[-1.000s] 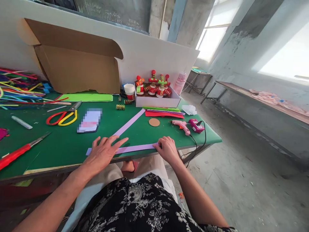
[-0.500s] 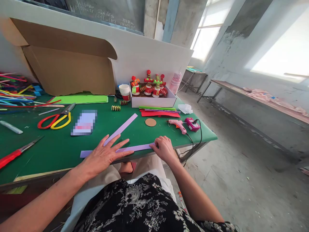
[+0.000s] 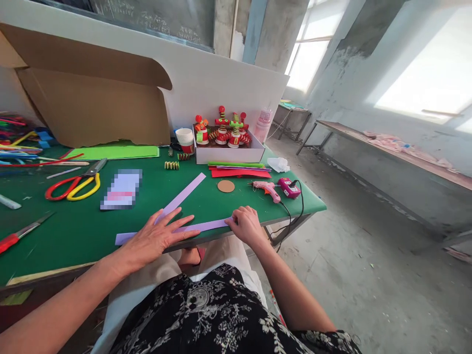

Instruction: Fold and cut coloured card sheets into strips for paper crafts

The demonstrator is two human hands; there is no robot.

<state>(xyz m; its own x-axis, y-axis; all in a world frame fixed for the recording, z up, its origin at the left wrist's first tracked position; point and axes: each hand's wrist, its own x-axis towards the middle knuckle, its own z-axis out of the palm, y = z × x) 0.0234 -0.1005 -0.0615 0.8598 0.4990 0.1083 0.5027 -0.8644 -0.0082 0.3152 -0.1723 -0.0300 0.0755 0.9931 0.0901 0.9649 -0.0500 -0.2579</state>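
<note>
Two lilac paper strips lie on the green table (image 3: 212,206) before me: the near strip (image 3: 211,225) runs along the front edge, and the slanted strip (image 3: 184,195) angles away toward the middle. My left hand (image 3: 155,236) is palm down with fingers spread, lying across both; whether they meet beneath it, I cannot tell. My right hand (image 3: 244,225) pinches the right end of the near strip between thumb and curled fingers, which hide the tip. Technique, in my judgement: press lightly and evenly with the left, so the paper lies flat without creasing; keep the right pinch small and square to the edges, since a skewed hold would likely twist so narrow a strip. Farther out: a brown disc (image 3: 226,186) just beyond the right hand, a pink glue gun (image 3: 267,191) to its right, colored sheets (image 3: 241,173) behind the disc, and a white box (image 3: 228,156) of cup figures (image 3: 234,139) at the back. Red-and-yellow-handled scissors (image 3: 75,189) lie well to the left.
</note>
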